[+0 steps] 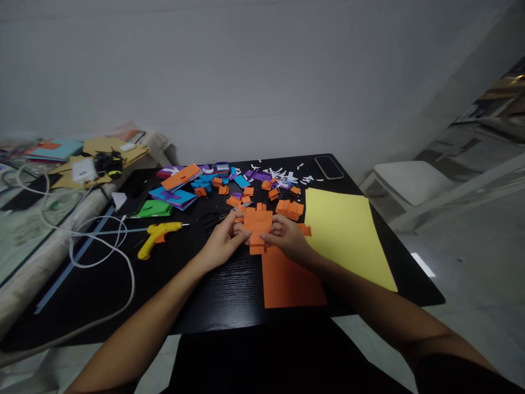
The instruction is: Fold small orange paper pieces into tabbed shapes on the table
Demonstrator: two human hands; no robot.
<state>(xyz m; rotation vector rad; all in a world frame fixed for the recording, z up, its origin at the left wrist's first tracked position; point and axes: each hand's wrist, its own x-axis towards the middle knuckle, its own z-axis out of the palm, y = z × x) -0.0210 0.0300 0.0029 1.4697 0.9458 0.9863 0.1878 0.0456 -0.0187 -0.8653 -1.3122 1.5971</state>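
Observation:
Between both hands I hold a small folded orange paper piece (257, 221) with tabs at its top and bottom, just above the table. My left hand (225, 238) pinches its left side, thumb near the lower tab. On the other side my right hand (289, 238) grips the right edge the same way. Beneath my right hand lies a flat orange sheet (291, 284). Right behind it rests a stack of folded orange paper pieces (290, 209). Scissors (211, 219), partly hidden, lie beyond my left hand.
A yellow glue gun (159, 238) lies left on the black table (229, 301), near a white cable (129, 262). Yellow paper (346, 235) is on the right, a phone (328, 167) at the back corner. Folded blue paper (174, 197), green paper (153, 208) and white scraps (283, 175) lie behind.

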